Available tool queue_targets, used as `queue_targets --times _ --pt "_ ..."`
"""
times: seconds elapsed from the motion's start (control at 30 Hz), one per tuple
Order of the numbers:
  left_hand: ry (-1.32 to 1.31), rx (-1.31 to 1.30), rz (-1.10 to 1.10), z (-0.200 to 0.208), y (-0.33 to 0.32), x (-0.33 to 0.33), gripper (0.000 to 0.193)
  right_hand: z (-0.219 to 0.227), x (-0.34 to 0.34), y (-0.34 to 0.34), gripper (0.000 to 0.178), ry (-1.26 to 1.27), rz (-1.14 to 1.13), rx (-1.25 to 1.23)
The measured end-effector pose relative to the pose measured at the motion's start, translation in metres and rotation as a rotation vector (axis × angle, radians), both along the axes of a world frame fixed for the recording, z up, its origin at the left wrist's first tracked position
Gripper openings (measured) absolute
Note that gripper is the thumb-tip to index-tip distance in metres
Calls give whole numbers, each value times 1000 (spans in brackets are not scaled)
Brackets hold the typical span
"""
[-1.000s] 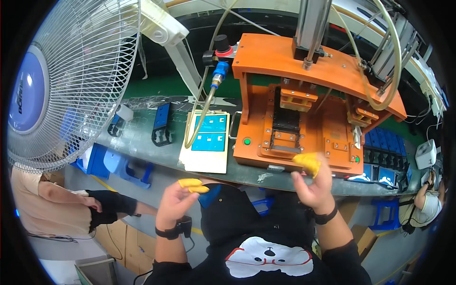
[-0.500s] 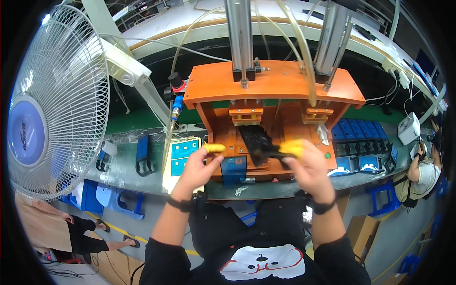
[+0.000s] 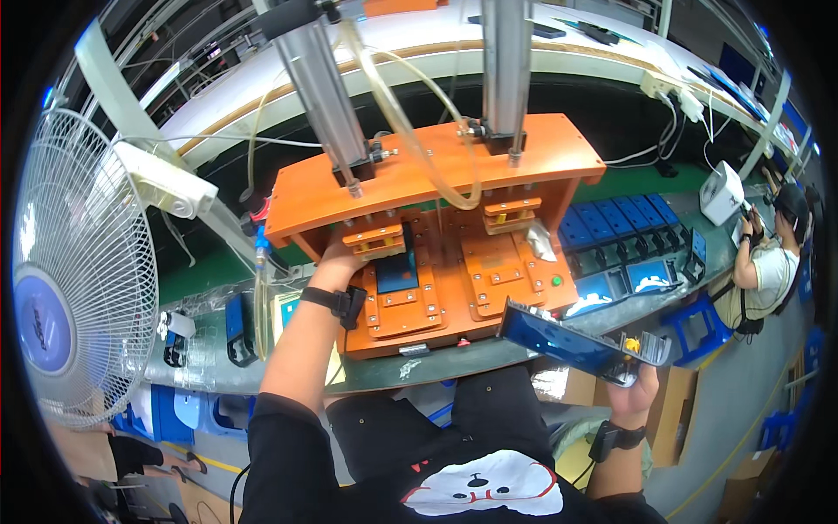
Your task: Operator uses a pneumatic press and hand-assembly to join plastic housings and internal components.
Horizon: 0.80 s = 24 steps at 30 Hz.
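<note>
My right hand [image 3: 635, 391], out to the right in front of the table edge, is closed round one end of a glossy dark-blue and black plastic housing [image 3: 567, 345]. The housing is tilted, its long flat face toward the press. My left hand [image 3: 339, 255] reaches inside the orange press [image 3: 436, 175], next to the left clamp head [image 3: 374, 239]. Its fingers are hidden behind that head and the frame. Just beside it, a blue rectangular plate [image 3: 397, 272] lies in the left fixture [image 3: 375, 319]. The right fixture [image 3: 497, 272] holds no plate.
Several blue-black housings [image 3: 620, 223] stand in rows right of the press. One more housing [image 3: 236, 327] sits on the left of the green table. A large fan [image 3: 78, 279] fills the far left. Two metal cylinders [image 3: 504, 70] with hoses rise above the press. Another person [image 3: 768, 262] sits at right.
My right hand has moved right and toward me, with the housing away from the press. My left hand has gone into the press. The blue plate now lies in the left fixture. The view has shifted.
</note>
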State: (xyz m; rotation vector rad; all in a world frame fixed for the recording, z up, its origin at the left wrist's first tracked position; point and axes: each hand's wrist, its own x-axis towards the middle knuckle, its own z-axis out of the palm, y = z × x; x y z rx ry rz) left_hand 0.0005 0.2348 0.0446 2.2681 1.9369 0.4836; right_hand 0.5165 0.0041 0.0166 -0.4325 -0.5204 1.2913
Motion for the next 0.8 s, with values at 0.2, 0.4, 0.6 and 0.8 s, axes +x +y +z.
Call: queue_targets --times 0.2,0.4,0.6,0.8 --pt "-256 120 -103 -18 7 -15 51 -15 -3 10 43 -24 161 105" --pt "149 182 -54 5 -14 12 49 -7 -31 23 40 -16 219 86" --pt "115 206 -70 19 -8 22 49 -5 -45 19 39 19 192 68" --pt "11 28 38 33 -28 28 48 2 -54 7 35 -36 223 50"
